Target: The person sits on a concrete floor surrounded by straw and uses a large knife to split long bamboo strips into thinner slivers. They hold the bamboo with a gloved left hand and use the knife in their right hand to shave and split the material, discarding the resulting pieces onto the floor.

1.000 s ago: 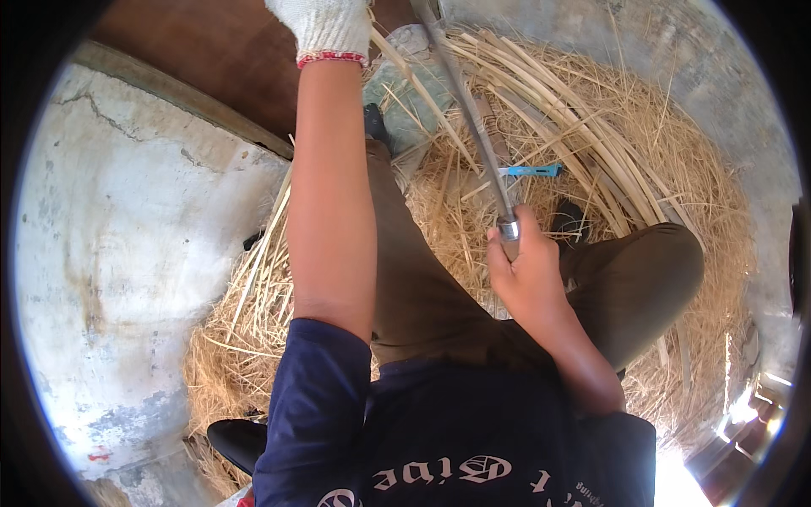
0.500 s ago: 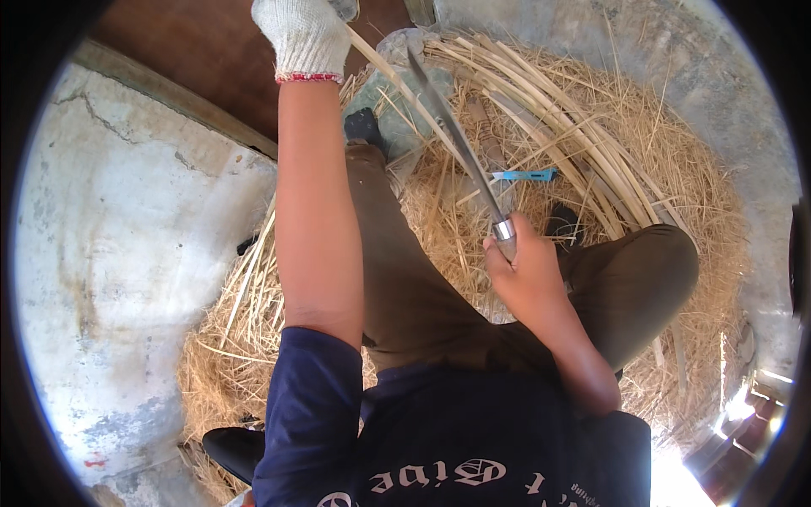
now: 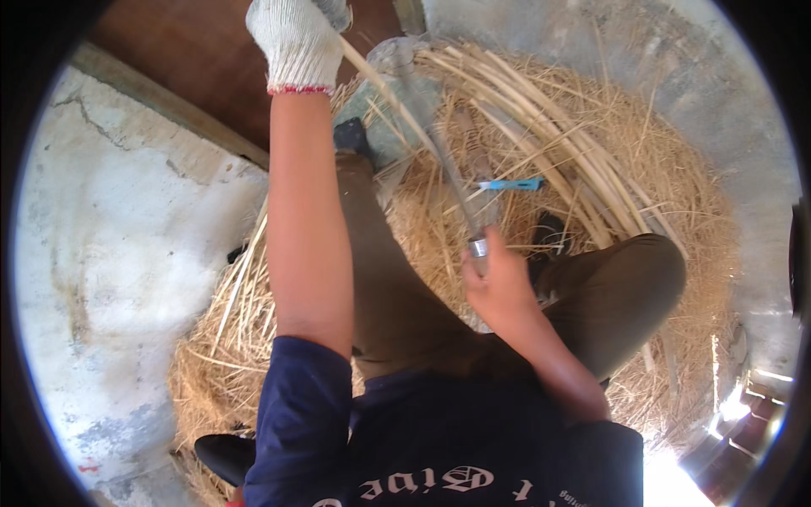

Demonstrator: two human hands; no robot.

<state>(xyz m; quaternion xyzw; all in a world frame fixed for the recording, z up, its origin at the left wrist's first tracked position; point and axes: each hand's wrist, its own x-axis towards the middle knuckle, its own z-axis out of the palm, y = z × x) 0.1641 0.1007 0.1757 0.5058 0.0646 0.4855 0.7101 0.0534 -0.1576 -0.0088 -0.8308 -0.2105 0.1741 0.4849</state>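
Observation:
My left hand [image 3: 296,42], in a white knitted glove with a red cuff, is stretched far forward at the top edge, its fingers partly cut off. It grips a pale, narrow strip of bamboo or cane [image 3: 382,84] that slants down to the right. Bare, my right hand [image 3: 504,279] is wrapped round the handle of a long-bladed knife [image 3: 467,211] with a shiny metal collar. The blade points up and away, blurred by motion. It lies along the strip's near part; whether it cuts in, I cannot tell.
A blue box cutter [image 3: 514,184] lies on shavings [image 3: 676,203] beyond my right hand. Long split strips [image 3: 566,131] are heaped at the far right. My bent legs [image 3: 621,279] frame the work. A greenish stone [image 3: 389,118] sits ahead; a cracked wall [image 3: 135,253] stands at left.
My right hand and the knife have come back toward me and slightly left, the blade now nearer the strip. My left hand keeps its hold on the strip. The whole view has shifted a little.

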